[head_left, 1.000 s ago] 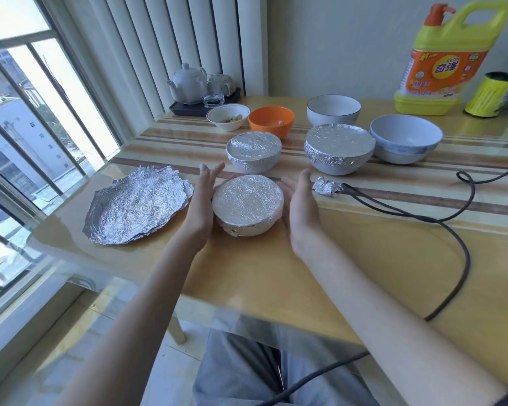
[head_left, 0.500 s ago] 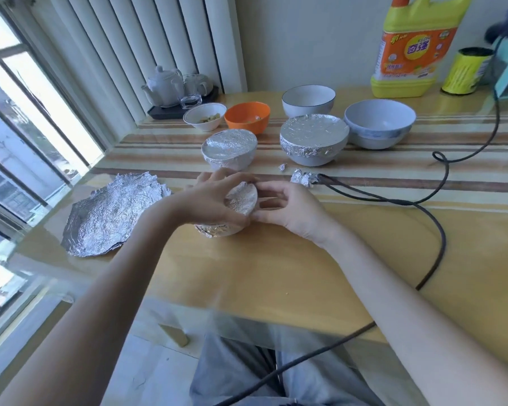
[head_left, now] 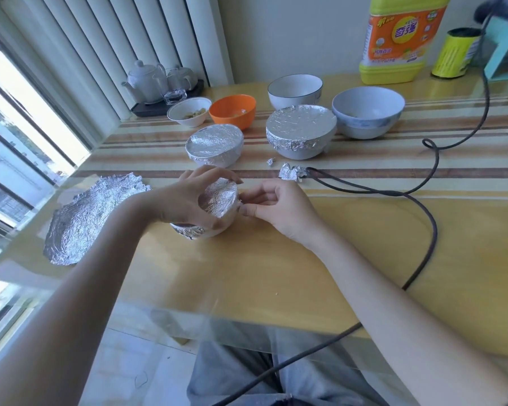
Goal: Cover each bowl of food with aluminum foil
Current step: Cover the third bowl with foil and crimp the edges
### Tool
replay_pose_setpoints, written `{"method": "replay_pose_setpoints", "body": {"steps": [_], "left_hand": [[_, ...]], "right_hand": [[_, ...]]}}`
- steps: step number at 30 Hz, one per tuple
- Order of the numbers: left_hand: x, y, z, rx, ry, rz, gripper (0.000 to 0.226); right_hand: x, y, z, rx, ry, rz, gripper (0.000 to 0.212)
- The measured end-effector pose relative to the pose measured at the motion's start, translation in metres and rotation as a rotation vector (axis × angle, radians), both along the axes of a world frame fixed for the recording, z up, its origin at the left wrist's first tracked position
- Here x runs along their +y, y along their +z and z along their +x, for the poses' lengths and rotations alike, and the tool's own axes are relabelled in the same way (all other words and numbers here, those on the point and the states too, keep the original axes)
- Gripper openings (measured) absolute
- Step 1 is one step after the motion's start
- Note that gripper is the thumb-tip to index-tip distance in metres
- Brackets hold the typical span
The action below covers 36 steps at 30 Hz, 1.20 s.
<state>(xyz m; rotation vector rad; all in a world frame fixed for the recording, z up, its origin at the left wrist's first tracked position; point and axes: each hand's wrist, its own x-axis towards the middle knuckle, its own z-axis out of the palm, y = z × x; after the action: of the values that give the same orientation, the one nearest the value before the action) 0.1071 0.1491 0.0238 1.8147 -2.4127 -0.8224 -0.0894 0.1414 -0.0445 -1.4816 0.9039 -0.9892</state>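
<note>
Head view, frame centre: the left hand (head_left: 188, 200) was curled over the near bowl (head_left: 217, 212), fingers and thumb clamped round its rim, tilting the foil top toward the right. The right hand (head_left: 276, 209) sat just beside the bowl's right edge, thumb and fingertips pinched together on what looked like the foil's rim there. So the working edge lay between the two hands, right hand nearer to it, left hand steadying; a round bowl, so no long axis to speak of.

Upper centre of the frame: two more foil-topped bowls (head_left: 214, 145) (head_left: 301, 133) stood behind, apart from each other. Further back, four stood uncovered: small white bowl (head_left: 189, 112), orange bowl (head_left: 232, 109), white bowl (head_left: 295, 90), grey bowl (head_left: 368, 111).

Left of frame: a crumpled foil sheet (head_left: 91, 218) lay flat on the tabletop (head_left: 276, 273), near the left forearm. I judged crimping nearly finished on this bowl.
</note>
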Motion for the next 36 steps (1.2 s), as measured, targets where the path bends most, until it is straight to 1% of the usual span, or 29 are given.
{"method": "replay_pose_setpoints", "body": {"steps": [5, 10, 13, 14, 17, 18, 20, 21, 23, 24, 25, 26, 28, 30, 31, 32, 33, 35, 36], "left_hand": [[0.000, 0.001, -0.006, -0.073, -0.028, 0.029, 0.071], [-0.001, 0.001, -0.005, -0.090, -0.033, 0.040, 0.072], [-0.001, 0.002, -0.006, -0.081, -0.041, 0.038, 0.073], [-0.001, 0.003, -0.006, -0.074, -0.041, 0.042, 0.074], [-0.003, 0.003, -0.005, -0.065, -0.036, 0.049, 0.077], [-0.003, 0.003, -0.004, -0.060, -0.033, 0.049, 0.077], [-0.003, 0.003, -0.005, -0.050, -0.029, 0.052, 0.077], [-0.003, 0.003, -0.005, -0.044, -0.027, 0.056, 0.078], [-0.003, 0.004, -0.005, -0.039, -0.023, 0.064, 0.082], [-0.003, 0.005, -0.004, -0.044, -0.019, 0.066, 0.084], [-0.003, 0.005, -0.004, -0.050, -0.020, 0.064, 0.084], [-0.003, 0.004, -0.004, -0.053, -0.024, 0.062, 0.084], [-0.003, 0.005, -0.004, -0.050, -0.036, 0.069, 0.082], [-0.002, 0.006, -0.004, -0.052, -0.034, 0.076, 0.082], [-0.003, 0.007, -0.004, -0.058, -0.026, 0.079, 0.083], [-0.003, 0.009, -0.005, -0.065, -0.022, 0.081, 0.084], [-0.003, 0.010, -0.004, -0.071, -0.021, 0.084, 0.086], [-0.002, 0.012, -0.003, -0.069, -0.026, 0.100, 0.093], [-0.002, 0.013, -0.001, -0.069, -0.020, 0.117, 0.104]], "right_hand": [[-0.004, -0.002, 0.000, 0.052, -0.015, -0.028, 0.015], [-0.012, 0.007, -0.004, 0.069, 0.071, 0.037, 0.018], [-0.020, 0.016, -0.005, 0.135, 0.130, 0.037, 0.015], [-0.024, 0.018, -0.004, 0.171, 0.139, 0.028, 0.016], [-0.035, 0.023, -0.001, 0.281, 0.126, -0.009, 0.029], [-0.036, 0.023, -0.002, 0.274, 0.133, -0.004, 0.028], [-0.032, 0.020, -0.002, 0.203, 0.108, 0.032, 0.019], [-0.024, 0.017, -0.001, 0.152, 0.046, 0.067, 0.014], [-0.004, 0.003, 0.010, 0.044, -0.148, 0.179, 0.010], [0.010, -0.003, 0.018, 0.010, -0.228, 0.213, 0.013], [0.024, -0.006, 0.027, -0.015, -0.274, 0.213, 0.023], [0.037, -0.008, 0.035, -0.048, -0.277, 0.211, 0.039], [0.059, -0.005, 0.048, -0.135, -0.184, 0.280, 0.068], [0.065, -0.001, 0.048, -0.174, -0.058, 0.373, 0.087], [0.062, 0.002, 0.043, -0.191, -0.001, 0.413, 0.092], [0.057, 0.004, 0.036, -0.213, 0.030, 0.441, 0.092], [0.052, 0.006, 0.029, -0.226, 0.032, 0.462, 0.087], [0.042, 0.012, 0.017, -0.180, -0.035, 0.477, 0.079], [0.039, 0.014, 0.014, -0.154, -0.072, 0.455, 0.074]]}}
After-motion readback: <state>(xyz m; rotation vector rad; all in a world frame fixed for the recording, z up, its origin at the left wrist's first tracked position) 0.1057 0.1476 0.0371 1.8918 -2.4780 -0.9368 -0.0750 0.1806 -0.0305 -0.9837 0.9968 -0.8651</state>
